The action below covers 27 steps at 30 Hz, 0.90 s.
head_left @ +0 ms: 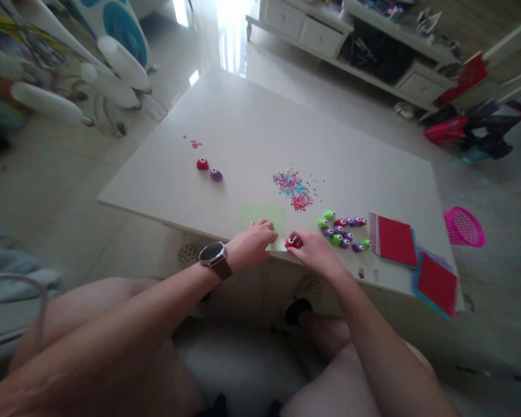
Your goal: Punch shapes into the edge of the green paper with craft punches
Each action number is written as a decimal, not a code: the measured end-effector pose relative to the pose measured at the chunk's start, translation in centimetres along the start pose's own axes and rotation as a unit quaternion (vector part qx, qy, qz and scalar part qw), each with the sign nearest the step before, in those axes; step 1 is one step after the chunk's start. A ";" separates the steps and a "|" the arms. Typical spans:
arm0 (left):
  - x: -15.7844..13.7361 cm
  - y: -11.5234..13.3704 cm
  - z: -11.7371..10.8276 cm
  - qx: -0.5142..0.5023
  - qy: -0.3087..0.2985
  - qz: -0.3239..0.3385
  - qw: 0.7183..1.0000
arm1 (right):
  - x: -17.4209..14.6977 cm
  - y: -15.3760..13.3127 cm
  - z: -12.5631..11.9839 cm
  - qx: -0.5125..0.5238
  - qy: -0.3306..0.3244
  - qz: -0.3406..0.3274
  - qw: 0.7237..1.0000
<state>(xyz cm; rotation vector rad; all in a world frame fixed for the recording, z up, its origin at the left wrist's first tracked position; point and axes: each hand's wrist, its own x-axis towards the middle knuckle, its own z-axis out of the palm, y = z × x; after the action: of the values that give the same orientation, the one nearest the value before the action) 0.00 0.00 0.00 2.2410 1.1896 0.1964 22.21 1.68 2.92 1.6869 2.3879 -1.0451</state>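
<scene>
Pink basket (463, 227) contents unclear. Right hand (315, 250) pinching small red punch (292, 242) at pale green paper (263, 219); left hand (254, 242) pressing paper flat.

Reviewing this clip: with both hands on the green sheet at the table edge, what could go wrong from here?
1. The pale green paper lies right at the near edge of the table; under the left hand alone it might slip off.
2. The right hand grips a red punch close to the cluster of small punches; a stray wrist move may knock some over the edge.
3. The confetti pile sits loose nearby and could scatter.
</scene>
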 end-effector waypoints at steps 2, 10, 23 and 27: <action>-0.1 0.2 -0.1 0.010 -0.005 -0.002 1.000 | 0.0 -0.1 0.1 -0.021 -0.001 -0.010 1.000; -0.3 0.9 -0.7 0.052 -0.038 -0.010 0.998 | 0.3 0.1 0.9 -0.049 0.011 -0.031 0.998; -0.3 0.5 0.0 0.058 -0.024 -0.002 0.998 | 0.0 -0.4 0.3 -0.035 -0.011 -0.017 0.999; -0.3 0.5 -0.2 0.057 -0.029 -0.002 0.998 | 0.0 -0.5 0.3 -0.043 -0.014 -0.027 0.999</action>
<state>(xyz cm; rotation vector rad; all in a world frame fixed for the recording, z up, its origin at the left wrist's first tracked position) 0.10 -0.42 0.46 2.3252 1.2029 0.0637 21.67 1.39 2.94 1.5782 2.4375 -0.9509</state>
